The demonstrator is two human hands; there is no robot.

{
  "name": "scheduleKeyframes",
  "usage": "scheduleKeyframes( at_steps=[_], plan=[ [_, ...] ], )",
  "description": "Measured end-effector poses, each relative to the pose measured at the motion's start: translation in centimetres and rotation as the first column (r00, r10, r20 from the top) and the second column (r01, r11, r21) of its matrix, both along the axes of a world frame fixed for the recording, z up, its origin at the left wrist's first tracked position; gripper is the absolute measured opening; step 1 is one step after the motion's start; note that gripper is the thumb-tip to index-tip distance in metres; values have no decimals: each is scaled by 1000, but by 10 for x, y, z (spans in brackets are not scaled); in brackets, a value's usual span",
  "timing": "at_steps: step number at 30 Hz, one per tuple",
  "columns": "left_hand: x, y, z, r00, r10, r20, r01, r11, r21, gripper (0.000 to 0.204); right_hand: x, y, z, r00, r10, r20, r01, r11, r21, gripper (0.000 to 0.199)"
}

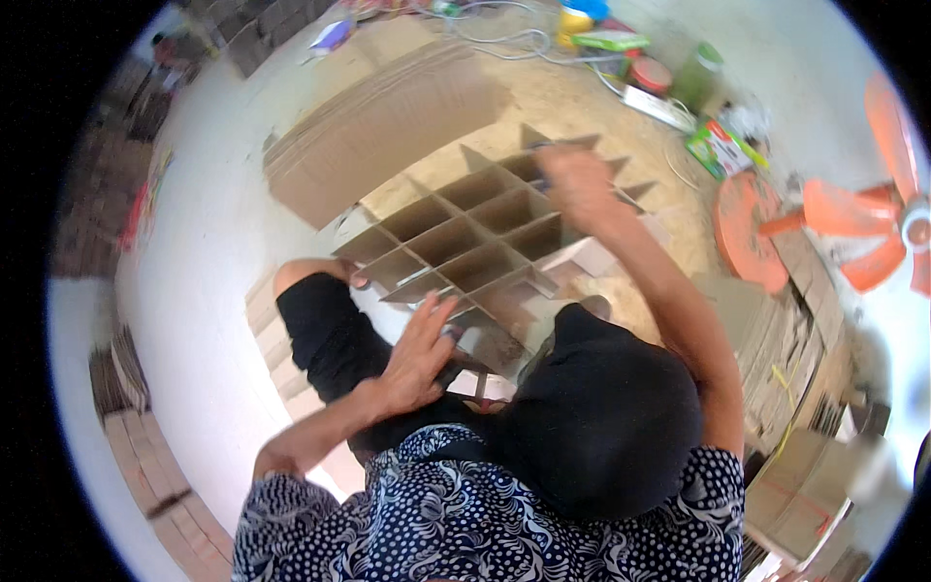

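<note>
A cardboard divider (497, 211) of interlocking strips forms a grid of several open cells in front of my lap. My right hand (579, 189) reaches to its far right part, fingers curled down over the strips; motion blurs the fingertips, and a small dark patch shows beside them. My left hand (419, 351) rests at the near left edge of the grid, fingers stretched forward and apart against the cardboard. Part of the grid's near side is hidden by my knee.
A tall stack of flat cardboard (388, 131) lies beyond the grid. At right are an orange fan (853, 228), more cardboard stacks (766, 339) and an open carton (800, 490). A white power strip (659, 109), a green bottle (700, 78) and loose cables (524, 44) lie at the back.
</note>
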State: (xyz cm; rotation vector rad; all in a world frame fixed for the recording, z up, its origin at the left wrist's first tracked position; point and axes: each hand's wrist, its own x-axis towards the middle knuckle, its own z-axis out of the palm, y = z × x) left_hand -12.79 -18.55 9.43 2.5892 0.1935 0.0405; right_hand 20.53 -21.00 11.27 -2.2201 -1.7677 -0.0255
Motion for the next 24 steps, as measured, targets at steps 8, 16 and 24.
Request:
scheduleKeyframes(
  at_steps=[8,16,24],
  plan=[
    [53,33,-53,991,130,31,-129,865,486,51,-82,-66,-75,872,478,-111,-436,858,270,16],
    [86,29,-33,991,12,-132,17,977,213,35,-67,-340,-85,769,-634,-78,615,700,363,28],
    [84,75,38,953,300,26,-298,926,231,14,-91,-387,-73,421,-899,123,903,428,35,62]
  ],
)
